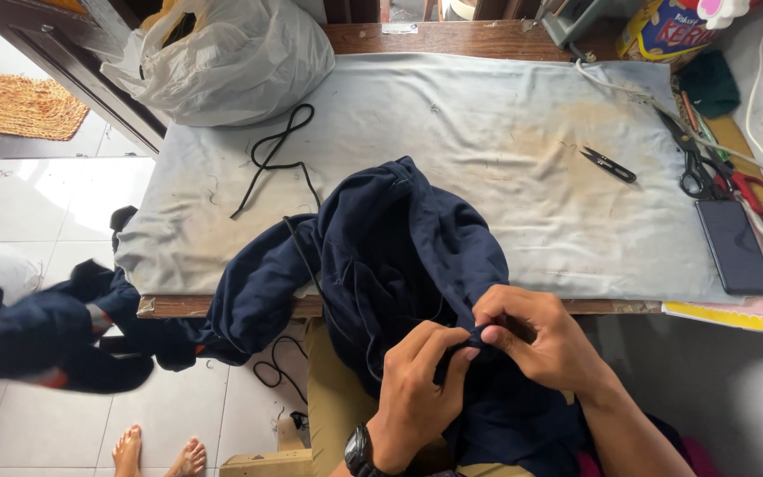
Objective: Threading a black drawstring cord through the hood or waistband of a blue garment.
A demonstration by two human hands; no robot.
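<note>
Navy garment (399, 256) at the tabletop's (505, 124) near edge: my left hand (412, 389) and right hand (536, 340) fingers pinch its fold shut, working the hem; next calls for small, careful pulls

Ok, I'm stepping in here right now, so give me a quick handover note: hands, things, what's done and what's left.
Left hand: pinching a fold of the navy garment.
Right hand: pinching the same fold, fingertips meeting the left's.
Garment: draped from the cloth-covered table edge into the lap.
Black cord: loose on the table, left side.
Thread snips: on the table, untouched.
Done or left: cannot tell.
</note>
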